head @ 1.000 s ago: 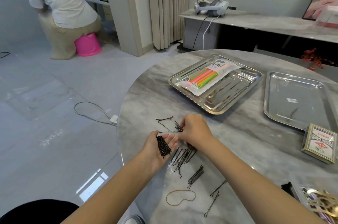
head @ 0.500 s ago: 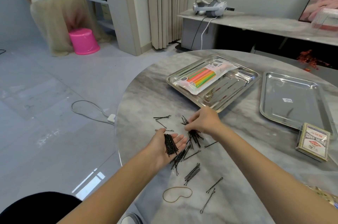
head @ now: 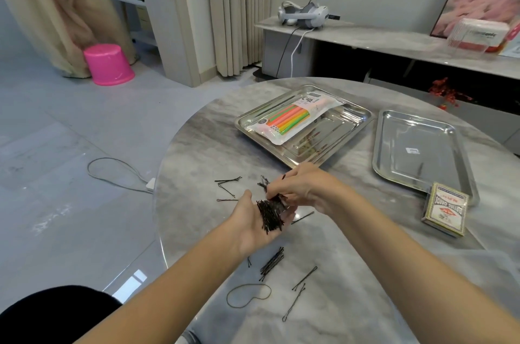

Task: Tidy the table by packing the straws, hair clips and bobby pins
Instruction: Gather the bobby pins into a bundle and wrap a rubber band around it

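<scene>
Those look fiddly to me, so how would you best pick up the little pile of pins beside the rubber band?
Pinch the pin pile across its middle, coming straight down from above. The pins lie flat on the table, side by side along one slant, so squeezing the two long sides should gather them; end-on they might scatter.

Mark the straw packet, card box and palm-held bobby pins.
straw packet point(head: 292, 118), head view, on the coloured straws
card box point(head: 446, 208), head view, top face
bobby pins point(head: 270, 215), head view, bundle's middle
</scene>
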A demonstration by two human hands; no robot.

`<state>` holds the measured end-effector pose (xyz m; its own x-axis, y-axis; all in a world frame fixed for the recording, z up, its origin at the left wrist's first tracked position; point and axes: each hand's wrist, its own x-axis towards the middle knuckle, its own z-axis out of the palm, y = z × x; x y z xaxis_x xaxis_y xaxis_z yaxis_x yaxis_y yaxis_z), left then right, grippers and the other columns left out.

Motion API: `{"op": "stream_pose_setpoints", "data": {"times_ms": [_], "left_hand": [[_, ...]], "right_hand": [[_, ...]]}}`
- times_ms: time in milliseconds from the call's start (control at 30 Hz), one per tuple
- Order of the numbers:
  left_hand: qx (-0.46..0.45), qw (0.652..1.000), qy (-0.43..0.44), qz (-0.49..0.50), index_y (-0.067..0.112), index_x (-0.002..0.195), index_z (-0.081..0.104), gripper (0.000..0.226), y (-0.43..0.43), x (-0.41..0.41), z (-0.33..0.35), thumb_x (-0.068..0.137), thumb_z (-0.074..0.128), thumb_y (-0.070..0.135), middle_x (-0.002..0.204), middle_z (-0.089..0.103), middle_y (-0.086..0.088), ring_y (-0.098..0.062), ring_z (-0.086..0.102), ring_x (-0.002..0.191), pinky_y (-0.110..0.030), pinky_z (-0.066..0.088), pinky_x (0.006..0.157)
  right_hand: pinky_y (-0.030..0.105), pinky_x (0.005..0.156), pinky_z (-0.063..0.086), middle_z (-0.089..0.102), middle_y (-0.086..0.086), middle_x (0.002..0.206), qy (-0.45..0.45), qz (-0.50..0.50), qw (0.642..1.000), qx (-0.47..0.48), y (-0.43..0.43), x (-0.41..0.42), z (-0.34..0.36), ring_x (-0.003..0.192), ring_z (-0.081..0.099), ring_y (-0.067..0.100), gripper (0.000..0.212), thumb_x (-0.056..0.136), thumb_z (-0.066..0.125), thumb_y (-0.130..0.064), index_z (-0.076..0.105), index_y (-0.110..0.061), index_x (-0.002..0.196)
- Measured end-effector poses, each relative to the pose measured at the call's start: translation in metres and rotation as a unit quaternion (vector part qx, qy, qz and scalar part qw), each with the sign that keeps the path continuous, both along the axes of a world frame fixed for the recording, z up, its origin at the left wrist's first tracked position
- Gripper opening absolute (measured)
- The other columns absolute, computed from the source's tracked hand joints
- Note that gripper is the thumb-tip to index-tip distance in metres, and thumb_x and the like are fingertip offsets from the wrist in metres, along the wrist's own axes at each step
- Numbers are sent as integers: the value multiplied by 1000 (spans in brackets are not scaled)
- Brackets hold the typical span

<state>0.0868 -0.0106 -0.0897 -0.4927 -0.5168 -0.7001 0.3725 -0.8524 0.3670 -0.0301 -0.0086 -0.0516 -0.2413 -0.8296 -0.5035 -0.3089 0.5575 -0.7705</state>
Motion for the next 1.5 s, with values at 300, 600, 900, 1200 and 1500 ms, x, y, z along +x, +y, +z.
{"op": "stream_pose_setpoints", "data": {"times_ms": [300,600,900,1200,1500], "left_hand": [[-14,999,-42,-13,-6,97,57,75,3,-6,1,99,8,52,82,64,-21,-29,60,79,-39,50,74],[0,1000,-23,-5,-3,93,56,59,1,-7,-5,103,16,38,62,68,-18,-27,59,75,-35,55,45],[28,999,35,28,6,74,49,58,0,-4,-8,103,11,38,48,52,-5,-15,50,44,-23,53,48],[15,1000,9,19,-2,61,56,73,4,-6,-6,103,12,37,43,47,-7,-16,39,58,-24,39,65],[-36,995,-49,81,5,83,56,50,-9,0,-13,103,19,33,49,57,-4,-11,52,41,-15,47,41]], "right_hand": [[27,51,43,45,1,44,64,-30,997,-23,6,18,-18,48,42,17,22,59,77,-6,58,-9,49],[36,75,60,70,13,75,125,24,990,-54,11,14,-4,64,64,20,23,64,85,-15,75,-1,79],[37,69,61,70,8,58,182,32,978,-98,8,12,-8,57,71,20,12,72,80,-8,70,-12,68],[32,69,60,68,4,59,201,62,974,-87,19,13,-14,59,69,14,24,68,84,-28,66,-14,63],[35,77,58,71,1,79,269,87,959,13,54,3,-35,76,69,19,20,74,77,-33,68,-16,79]]}}
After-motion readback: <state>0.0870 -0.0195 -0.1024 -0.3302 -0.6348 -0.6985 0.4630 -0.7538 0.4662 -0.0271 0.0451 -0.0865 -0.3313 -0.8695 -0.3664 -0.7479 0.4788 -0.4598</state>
